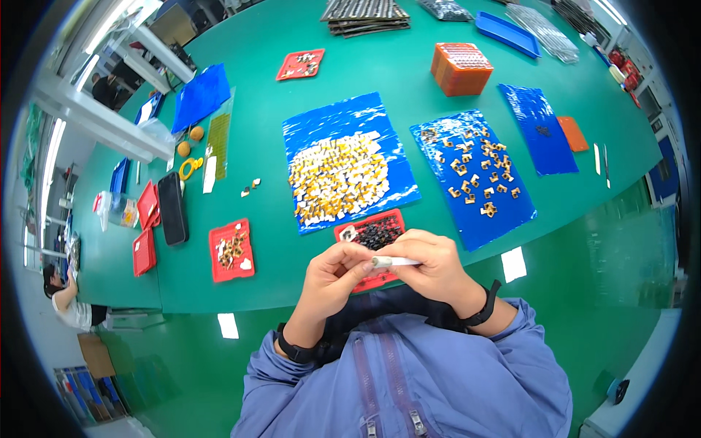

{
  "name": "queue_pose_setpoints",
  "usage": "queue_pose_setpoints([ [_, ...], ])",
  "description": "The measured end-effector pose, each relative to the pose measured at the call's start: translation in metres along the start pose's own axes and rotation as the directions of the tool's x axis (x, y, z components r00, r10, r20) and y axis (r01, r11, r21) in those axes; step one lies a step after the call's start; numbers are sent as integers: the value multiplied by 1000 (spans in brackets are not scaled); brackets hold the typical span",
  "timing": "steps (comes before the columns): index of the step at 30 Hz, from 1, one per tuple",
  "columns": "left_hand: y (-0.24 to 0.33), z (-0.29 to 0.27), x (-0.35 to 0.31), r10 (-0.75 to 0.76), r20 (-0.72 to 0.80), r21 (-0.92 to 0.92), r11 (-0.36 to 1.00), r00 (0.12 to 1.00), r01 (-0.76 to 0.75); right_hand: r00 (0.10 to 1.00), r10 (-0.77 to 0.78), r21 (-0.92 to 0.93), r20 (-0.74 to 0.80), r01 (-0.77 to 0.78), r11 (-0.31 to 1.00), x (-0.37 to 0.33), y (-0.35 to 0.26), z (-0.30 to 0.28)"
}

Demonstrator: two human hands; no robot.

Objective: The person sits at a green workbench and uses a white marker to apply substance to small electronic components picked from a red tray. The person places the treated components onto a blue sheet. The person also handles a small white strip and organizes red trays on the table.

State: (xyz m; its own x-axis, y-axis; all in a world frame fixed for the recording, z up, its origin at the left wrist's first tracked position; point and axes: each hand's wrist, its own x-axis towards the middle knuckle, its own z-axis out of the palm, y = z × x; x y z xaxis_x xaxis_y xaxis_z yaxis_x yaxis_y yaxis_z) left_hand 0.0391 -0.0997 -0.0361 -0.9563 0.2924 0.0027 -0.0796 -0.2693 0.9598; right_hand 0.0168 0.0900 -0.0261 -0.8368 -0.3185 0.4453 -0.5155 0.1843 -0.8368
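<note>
While the two hands are close together above the near edge of the green table [255, 157], the right hand [437, 269] has its thumb and fingers clamped on a slim white stick [400, 261], which lies level between the hands with its blunt end toward the left. The left hand [334, 276] has its thumb and forefinger at that blunt end; whether they grip it, I cannot tell, since the fingers hide part of it. Just beyond and beneath them, a red tray [400, 214] of small black parts [378, 235] is partly covered by the hands, which stand in the way of its near side. Past that tray, a broad blue sheet [328, 118] bears a dense heap of white-and-yellow pieces [339, 179]. To its right, another blue sheet [483, 228] carries scattered gold-coloured pieces [460, 166], and farther right lie a narrow blue sheet [537, 139], an orange plate [574, 133] and tweezers [607, 166]. On the left sit a red dish [215, 252] of mixed pieces, a long black case [172, 208] and yellow scissors [190, 168]. Toward the far side are an orange stack [461, 71], a small red tray [301, 56] and a blue tray [507, 34].
</note>
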Motion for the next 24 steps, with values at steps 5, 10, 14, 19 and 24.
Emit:
queue_pose_setpoints([
  [5,17,-16,-9,224,-160,501,858,961,-117,996,24,-151,-91,-37,988,2,-5,-18],
  [10,44,-101,-23,571,-253,965,202,781,165,945,-26,-459,-327,-134,878,-20,21,-69],
  [14,45,-153,-38,548,-312,943,78,776,324,901,21,-506,-434,-263,821,-32,24,-93],
  [19,33,-161,-29,463,-296,951,223,836,214,870,-23,-609,-493,-326,723,-40,31,-120],
  [24,30,-165,-31,507,-216,973,180,835,142,877,-14,-669,-481,-357,652,-50,41,-137],
])
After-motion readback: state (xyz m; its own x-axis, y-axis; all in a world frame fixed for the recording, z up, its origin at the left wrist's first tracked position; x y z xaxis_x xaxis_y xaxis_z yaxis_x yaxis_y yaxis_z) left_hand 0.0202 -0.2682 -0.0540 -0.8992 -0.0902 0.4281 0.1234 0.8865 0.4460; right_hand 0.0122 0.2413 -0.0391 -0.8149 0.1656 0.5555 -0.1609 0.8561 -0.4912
